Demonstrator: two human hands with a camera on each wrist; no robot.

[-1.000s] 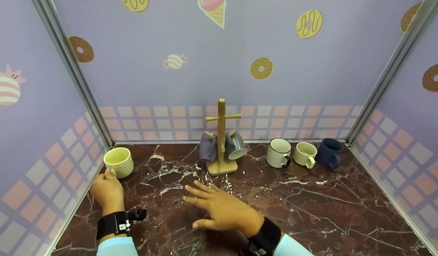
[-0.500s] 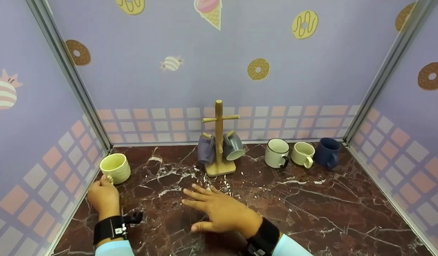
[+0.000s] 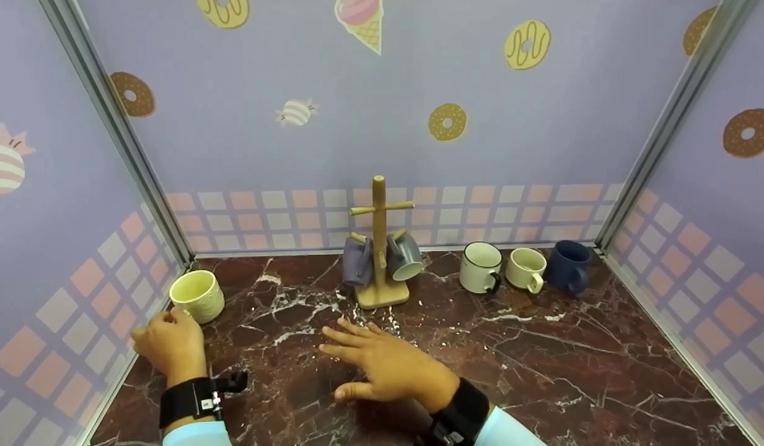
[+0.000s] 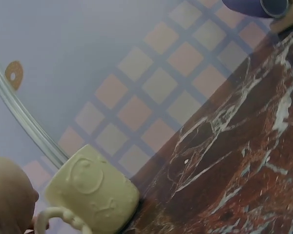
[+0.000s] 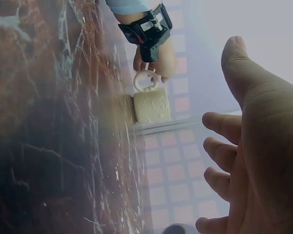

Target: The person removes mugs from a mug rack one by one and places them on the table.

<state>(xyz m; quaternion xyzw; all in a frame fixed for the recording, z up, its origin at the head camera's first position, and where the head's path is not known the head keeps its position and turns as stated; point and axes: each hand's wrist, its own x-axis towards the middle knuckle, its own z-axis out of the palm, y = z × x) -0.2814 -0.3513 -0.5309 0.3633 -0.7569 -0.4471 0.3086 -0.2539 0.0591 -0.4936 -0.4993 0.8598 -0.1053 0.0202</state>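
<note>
A pale yellow mug (image 3: 202, 300) with raised patterns stands upright at the table's left side. My left hand (image 3: 171, 344) is right at its near side, by the handle. In the left wrist view the looped handle (image 4: 51, 213) shows beside the hand; the right wrist view shows the whole loop with no finger curled around it. My right hand (image 3: 391, 365) is held palm down over the middle of the table, its fingers spread and holding nothing. Ahead of it stands a wooden mug tree (image 3: 379, 198) with a purple mug (image 3: 355, 269) and a grey mug (image 3: 408, 260) hanging on its lower pegs.
At the back right, a white mug (image 3: 478, 275) with a dark rim and black handle, a small cream mug (image 3: 522, 274) and a navy mug (image 3: 564, 266) stand in a row. Patterned walls (image 3: 264, 155) enclose the marble-look table (image 3: 543, 359) at the back and both sides.
My left hand set the yellow mug slightly nearer, then loosened its pinch on the handle and drew a little left. The right hand stays almost still. The head view has shifted slightly.
</note>
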